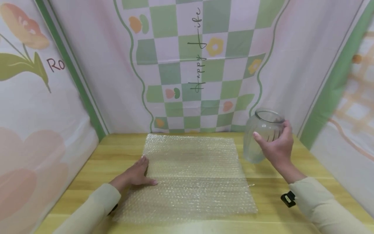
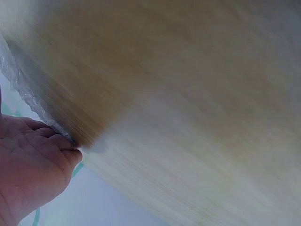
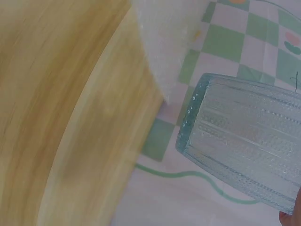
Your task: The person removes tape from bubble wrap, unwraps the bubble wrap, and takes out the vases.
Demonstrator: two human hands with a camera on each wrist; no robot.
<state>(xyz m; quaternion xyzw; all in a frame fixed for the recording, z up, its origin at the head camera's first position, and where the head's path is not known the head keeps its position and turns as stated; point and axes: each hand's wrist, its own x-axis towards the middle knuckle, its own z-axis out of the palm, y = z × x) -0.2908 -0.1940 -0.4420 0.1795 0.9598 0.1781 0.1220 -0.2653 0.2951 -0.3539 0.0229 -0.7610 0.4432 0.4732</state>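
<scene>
A sheet of bubble wrap lies flat on the wooden table. My left hand rests on its left edge, thumb spread out over the sheet. In the left wrist view, that hand touches the edge of the bubble wrap. To the right of the sheet, my right hand grips a clear glass jar round its side, thumb in front. The jar leans slightly, with its open mouth up. The right wrist view shows the ribbed jar and its base, which appears raised off the table; only fingertips show there.
The wooden table ends at a printed cloth backdrop with green and white checks. Cloth side walls stand left and right. A small black device is strapped at the right wrist.
</scene>
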